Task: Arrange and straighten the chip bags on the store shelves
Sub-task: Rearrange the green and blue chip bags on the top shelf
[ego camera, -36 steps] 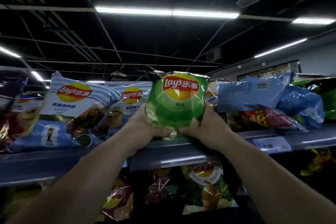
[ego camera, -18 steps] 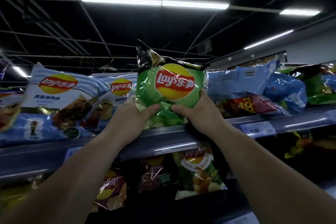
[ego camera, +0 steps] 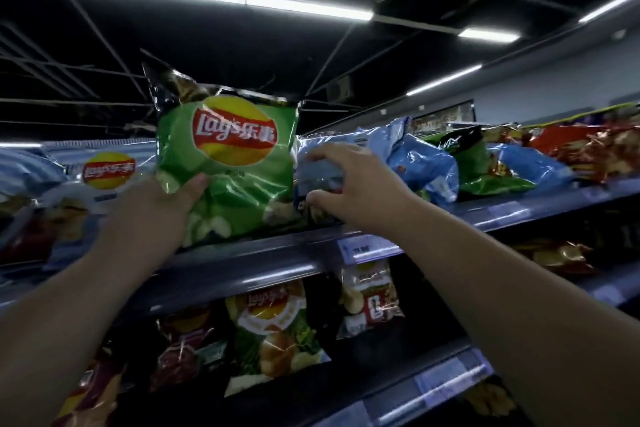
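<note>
A green Lay's chip bag (ego camera: pixel 239 166) stands upright on the top shelf (ego camera: pixel 249 260). My left hand (ego camera: pixel 152 211) grips its lower left corner, thumb across the front. My right hand (ego camera: pixel 349 187) is off the green bag, fingers spread around the edge of a pale blue bag (ego camera: pixel 318 166) lying just to its right; it touches the bag but is not closed on it. A dark bag's top (ego camera: pixel 166 87) sticks up behind the green one.
Blue Lay's bags (ego camera: pixel 104 177) stand to the left. Toppled blue (ego camera: pixel 422 163), green (ego camera: pixel 485 166) and red (ego camera: pixel 588 149) bags lie to the right on the top shelf. The lower shelf holds more chip bags (ego camera: pixel 273 333). Price tags (ego camera: pixel 367 248) line the shelf edges.
My right hand let go of the green bag and moved right onto the pale blue bag. The left hand keeps hold of the green bag. The view has shifted right.
</note>
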A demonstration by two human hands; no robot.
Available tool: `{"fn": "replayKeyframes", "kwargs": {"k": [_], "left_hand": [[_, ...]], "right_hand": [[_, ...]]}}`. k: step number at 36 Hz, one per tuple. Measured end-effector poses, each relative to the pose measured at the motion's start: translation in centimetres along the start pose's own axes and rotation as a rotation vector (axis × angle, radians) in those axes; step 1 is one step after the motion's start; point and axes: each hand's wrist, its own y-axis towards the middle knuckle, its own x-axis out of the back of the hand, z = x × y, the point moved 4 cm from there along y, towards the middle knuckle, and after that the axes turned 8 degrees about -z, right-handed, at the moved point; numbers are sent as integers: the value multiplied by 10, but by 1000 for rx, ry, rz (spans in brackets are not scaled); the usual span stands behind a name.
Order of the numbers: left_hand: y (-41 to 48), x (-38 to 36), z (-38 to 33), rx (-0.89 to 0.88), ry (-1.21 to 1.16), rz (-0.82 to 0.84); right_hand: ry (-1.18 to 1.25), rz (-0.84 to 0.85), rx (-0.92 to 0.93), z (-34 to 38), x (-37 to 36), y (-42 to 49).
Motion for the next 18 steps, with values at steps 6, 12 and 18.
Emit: {"fn": "replayKeyframes", "kwargs": {"k": [6, 12, 18], "left_hand": [[-10, -30, -69, -156, -284, -191], [-22, -78, -141, -335, -483, -53], [-30, -156, -162, -374, -379, 241]], "right_hand": [[398, -19, -181, -32, 28, 3], [534, -236, -216, -68, 72, -5], [478, -448, -312, -142, 125, -33]]}}
